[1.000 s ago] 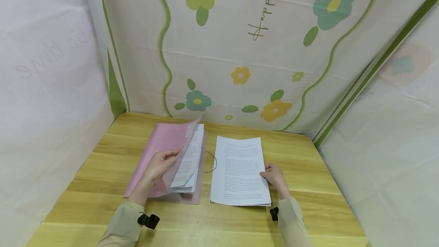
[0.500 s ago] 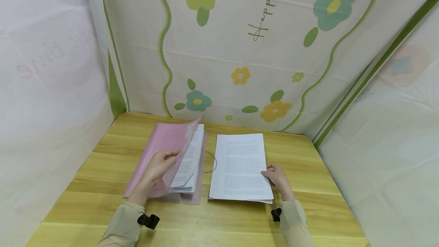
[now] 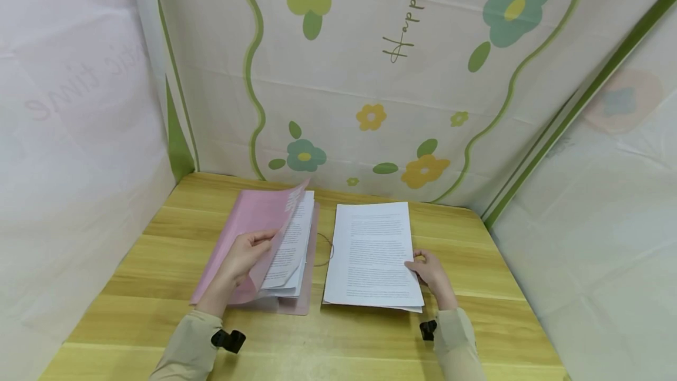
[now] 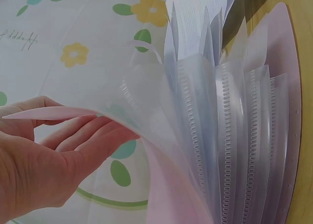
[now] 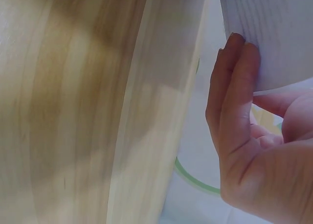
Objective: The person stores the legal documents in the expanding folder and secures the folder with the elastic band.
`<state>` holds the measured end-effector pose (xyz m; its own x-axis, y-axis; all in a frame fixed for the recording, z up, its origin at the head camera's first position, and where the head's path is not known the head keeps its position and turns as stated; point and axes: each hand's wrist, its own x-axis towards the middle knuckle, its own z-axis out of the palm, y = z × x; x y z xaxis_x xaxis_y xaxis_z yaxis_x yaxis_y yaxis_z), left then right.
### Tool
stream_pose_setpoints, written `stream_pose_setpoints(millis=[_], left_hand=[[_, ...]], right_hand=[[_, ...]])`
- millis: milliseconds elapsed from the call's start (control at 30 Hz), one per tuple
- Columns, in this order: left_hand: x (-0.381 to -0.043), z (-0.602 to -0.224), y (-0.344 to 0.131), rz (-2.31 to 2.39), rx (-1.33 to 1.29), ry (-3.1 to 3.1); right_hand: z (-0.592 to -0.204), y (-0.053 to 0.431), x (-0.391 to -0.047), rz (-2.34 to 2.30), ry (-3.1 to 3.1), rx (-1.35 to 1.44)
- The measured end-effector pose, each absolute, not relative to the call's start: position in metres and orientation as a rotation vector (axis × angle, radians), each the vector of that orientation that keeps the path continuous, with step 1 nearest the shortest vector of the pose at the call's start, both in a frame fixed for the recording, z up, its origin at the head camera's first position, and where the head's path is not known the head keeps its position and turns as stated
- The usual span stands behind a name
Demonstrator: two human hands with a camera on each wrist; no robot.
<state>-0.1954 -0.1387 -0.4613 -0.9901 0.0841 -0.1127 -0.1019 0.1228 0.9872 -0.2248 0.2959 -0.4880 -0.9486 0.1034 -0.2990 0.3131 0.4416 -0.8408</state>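
A pink display folder lies at the left of the table. My left hand pinches the free edge of its front cover and holds it lifted. Beneath the cover stand clear plastic sleeves with printed sheets inside; in the left wrist view they fan apart. To the right of the folder is a small stack of printed paper, its near edge showing more than one layer. My right hand pinches the stack's right edge, thumb on one face and fingers on the other.
A thin elastic loop sticks out from the folder's right side toward the paper. The wooden table ends at a flowered cloth wall behind. More cloth walls stand at both sides.
The right hand has shifted the paper stack slightly away and to the right, and its bent top edge now looks straighter. The left hand and the folder cover have stayed in place.
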Motion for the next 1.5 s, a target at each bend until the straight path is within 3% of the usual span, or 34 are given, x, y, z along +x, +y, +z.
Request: stream_pose_setpoints(millis=[1500], left_hand=[[-0.195, -0.455, -0.141, 1.997, -0.051, 2.236]], right_hand=[[-0.479, 0.285, -0.234, -1.542, 2.468, 0.334]])
